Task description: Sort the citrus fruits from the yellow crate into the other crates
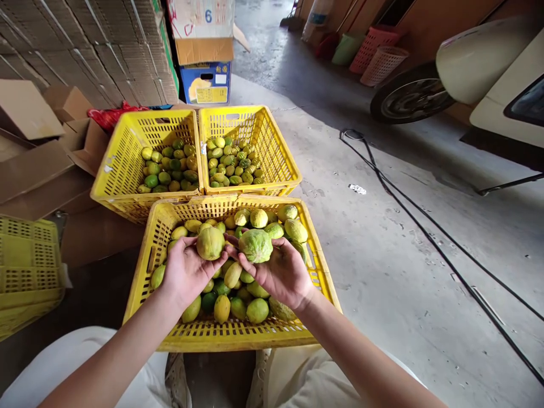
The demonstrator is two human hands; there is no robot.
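Fruits (221, 309) in green and yellow, some round, some oval, fill the near crate (238, 344), a slotted yellow plastic tub with a scuffed rim set right in front of my knees. In the head view, both my hands are palm up above it, side by side, fingers loosely curled, their fingertips close together in the middle. My left hand (187, 275) cradles a smooth fruit (210, 243), nearly round and yellow-green, with the thumb on one side and fingers under the other. My right hand (284, 275) cradles a lumpy fruit (255, 245) the same way; its green skin is knobbly and paler in patches.

Just beyond the near crate stand two more of the same slotted plastic, the far left crate (144, 196) and the far right crate (284, 153), each with a layer of smaller-looking fruit at the bottom. To the left of the near crate I see another yellow crate (29, 272), and behind that, open cardboard boxes (34, 170) with creased brown flaps. Well beyond it, a blue printed carton (212, 79) supports a taped box (202, 34). To its right, thin black cable (425, 233) trails over the stained, gritty grey floor (361, 283), near a crumpled pale scrap (357, 188).
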